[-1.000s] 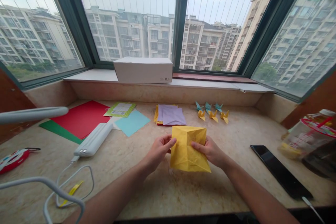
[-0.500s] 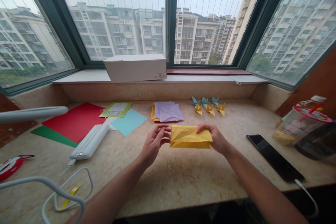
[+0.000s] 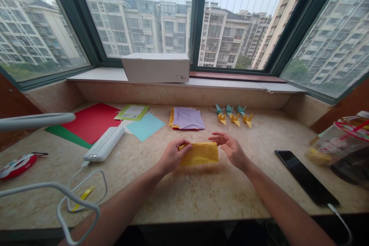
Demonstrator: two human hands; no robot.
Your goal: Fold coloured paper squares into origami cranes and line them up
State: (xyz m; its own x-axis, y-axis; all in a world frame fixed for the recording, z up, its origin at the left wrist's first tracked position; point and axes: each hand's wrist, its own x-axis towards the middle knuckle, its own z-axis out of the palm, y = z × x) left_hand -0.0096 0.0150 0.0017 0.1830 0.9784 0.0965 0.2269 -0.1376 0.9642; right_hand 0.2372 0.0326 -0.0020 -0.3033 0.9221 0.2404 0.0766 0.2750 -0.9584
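Note:
A folded yellow paper (image 3: 201, 153) hangs just above the stone counter, pinched at its left end by my left hand (image 3: 174, 155). My right hand (image 3: 229, 148) is beside the paper's right end, its fingers spread and holding nothing. Behind the hands lies a stack of folded papers (image 3: 188, 119), purple on top with yellow and red edges showing below. To its right stand small folded paper cranes in two rows, blue cranes (image 3: 230, 110) behind and yellow cranes (image 3: 235, 120) in front.
Left lie a light blue sheet (image 3: 146, 127), red sheet (image 3: 96, 121), green sheet (image 3: 69, 136), green-patterned packet (image 3: 132, 112), white power bank (image 3: 105, 144) with cable, and red-and-white object (image 3: 21, 166). Right are a phone (image 3: 305, 177) and plastic cup (image 3: 331, 144). A white box (image 3: 155, 68) sits on the sill.
The hold on the yellow paper has passed from my right hand to my left. My right hand has let go and opened. The camera view has shifted slightly.

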